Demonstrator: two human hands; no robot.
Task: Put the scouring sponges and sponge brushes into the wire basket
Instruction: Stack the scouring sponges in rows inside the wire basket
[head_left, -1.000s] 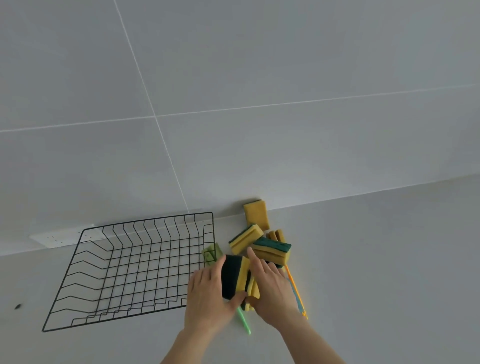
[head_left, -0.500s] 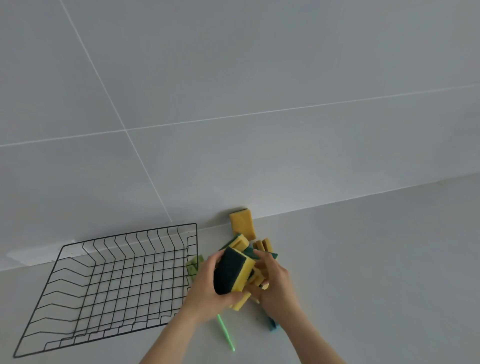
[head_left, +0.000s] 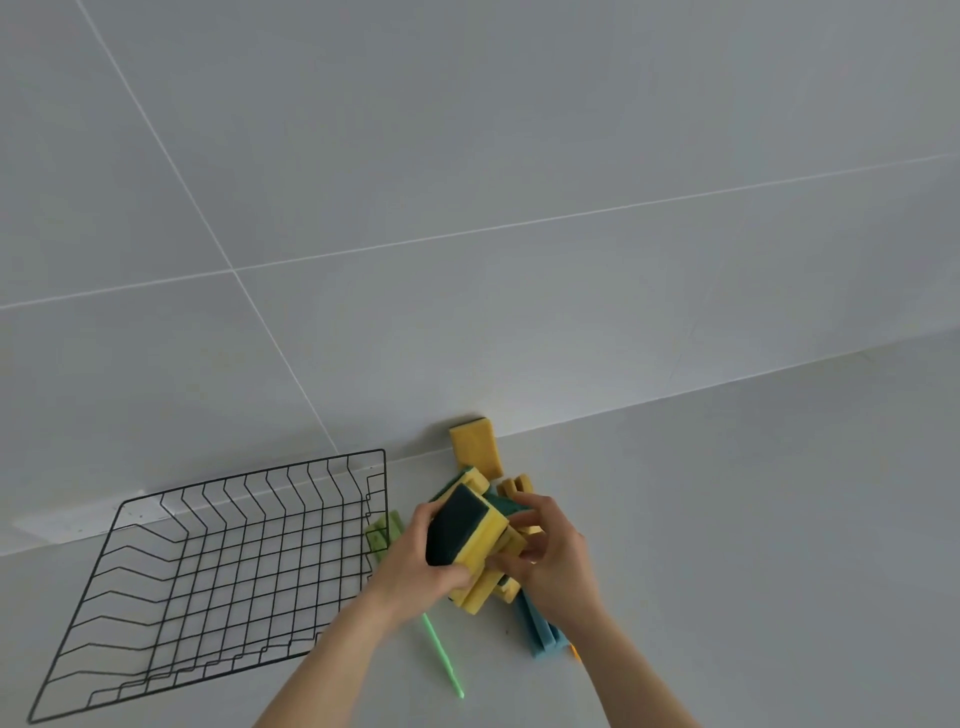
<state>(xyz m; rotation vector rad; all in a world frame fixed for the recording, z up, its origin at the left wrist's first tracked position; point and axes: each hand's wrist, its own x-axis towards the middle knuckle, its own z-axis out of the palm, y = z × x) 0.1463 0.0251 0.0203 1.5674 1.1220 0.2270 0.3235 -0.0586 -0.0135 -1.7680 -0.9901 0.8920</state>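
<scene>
Gripping one unlabelled yellow-green scouring sponge (head_left: 467, 530), left hand (head_left: 415, 566) and right hand (head_left: 550, 561) clamp it beside the wire basket (head_left: 218, 571).

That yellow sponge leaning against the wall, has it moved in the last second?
No. The yellow sponge leans at the same spot where counter meets wall, just right of the wire basket corner. Only the camera shifted; both hands work the pile below it.
</scene>
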